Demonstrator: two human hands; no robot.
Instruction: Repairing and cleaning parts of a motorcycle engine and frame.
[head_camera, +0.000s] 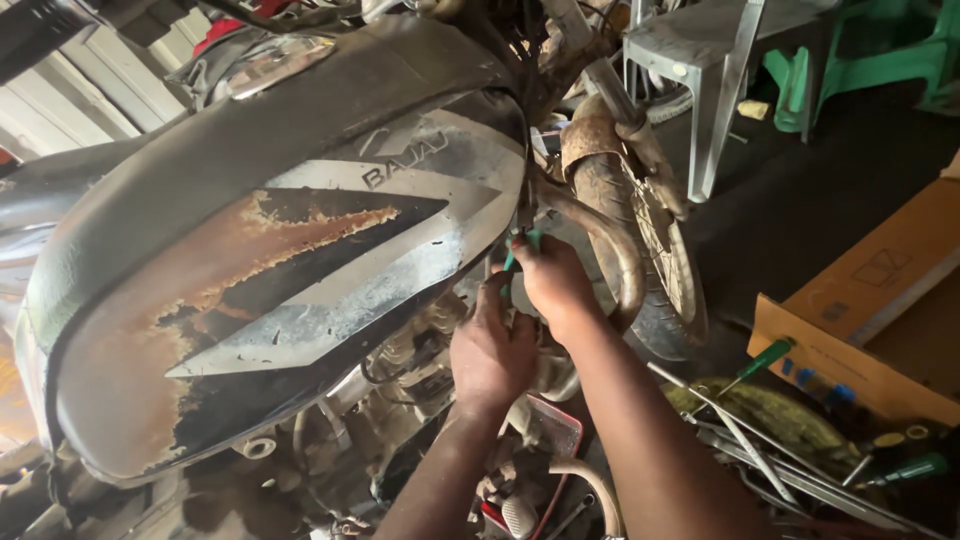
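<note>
A motorcycle stands on its side of the view, its black and grey fuel tank (250, 250) rusted and peeling. My right hand (553, 283) grips a green-handled tool (520, 245), likely a screwdriver, pointed up under the tank's front edge near the frame. Just below it, my left hand (490, 350) reaches into the engine area (420, 370) and its fingers curl around something hidden from view. The rusty front mudguard (600, 140) and front wheel (670, 270) sit right behind my hands.
A cardboard box (860, 310) lies at the right. A green-handled screwdriver (760, 362) and several metal rods and tools (780, 450) lie on the floor beside it. A grey plastic stool (700, 60) and a green chair (880, 50) stand behind.
</note>
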